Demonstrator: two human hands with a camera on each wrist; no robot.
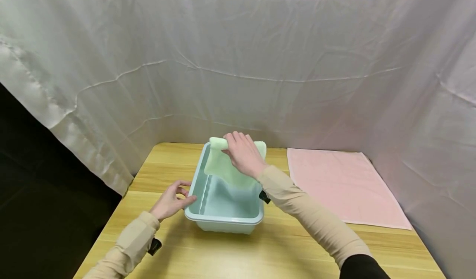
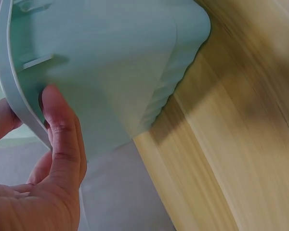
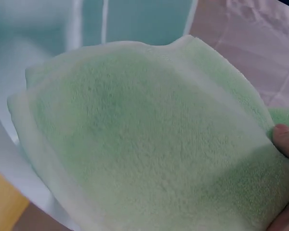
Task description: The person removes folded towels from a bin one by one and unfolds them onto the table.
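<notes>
A pale blue-green plastic basin (image 1: 232, 206) stands on the wooden table. My left hand (image 1: 172, 200) pinches the basin's left rim, thumb on one side and fingers on the other; the left wrist view shows this hand (image 2: 53, 163) close up against the basin wall (image 2: 115, 62). A light green towel (image 1: 223, 165) hangs folded over the basin's far part, its lower edge inside. My right hand (image 1: 243, 153) grips the towel by its upper fold. The right wrist view shows the fuzzy towel (image 3: 135, 134) spread wide, with the right thumb (image 3: 285, 140) on its edge.
A pink towel (image 1: 342, 188) lies flat on the table to the right of the basin. The wooden table (image 1: 178, 254) ends at grey curtains (image 1: 260, 64) behind and at the right. A dark area (image 1: 44, 188) lies beyond its left edge.
</notes>
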